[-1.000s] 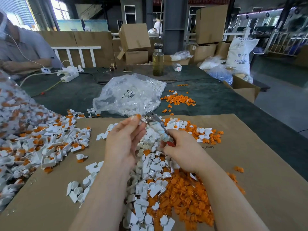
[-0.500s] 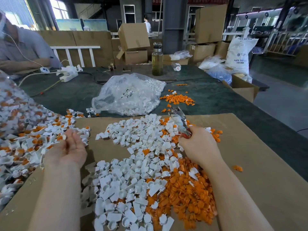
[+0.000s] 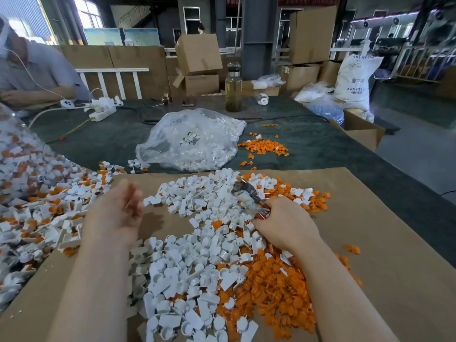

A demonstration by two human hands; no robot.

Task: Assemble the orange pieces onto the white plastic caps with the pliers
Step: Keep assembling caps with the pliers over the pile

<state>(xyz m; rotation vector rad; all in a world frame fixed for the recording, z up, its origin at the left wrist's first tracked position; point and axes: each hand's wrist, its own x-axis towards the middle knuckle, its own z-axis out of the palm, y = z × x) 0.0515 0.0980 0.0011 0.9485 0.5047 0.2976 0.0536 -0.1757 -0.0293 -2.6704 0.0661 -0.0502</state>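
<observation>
I take the cardboard sheet (image 3: 385, 243) as my landmark, because all the work lies on it. My right hand (image 3: 287, 224) is clenched around the red handles of the pliers (image 3: 248, 197), which point away from me over the far middle of the sheet, their nose just above the pile of white plastic caps (image 3: 197, 243). I cannot tell if the nose holds anything (it is small and grey against the caps). My left hand (image 3: 116, 213) hangs over a bare part of the sheet near its left side, blurred, the fingers loose and holding nothing. The orange pieces (image 3: 271, 280) lie mostly at the near right of the sheet, touching the white pile, with a second small group at its far right edge. Left of the sheet there is a heap of caps that already carry orange (image 3: 37, 206); I judge these are finished ones. The step in hand, as I read it, is to fetch the next cap. To do it well I would pick with the left hand one cap lying alone at the edge of the white pile, turn its open side up, and bring it to the pliers, not the pliers to it. The squeeze should be short and straight, so the orange piece does not tilt.
</observation>
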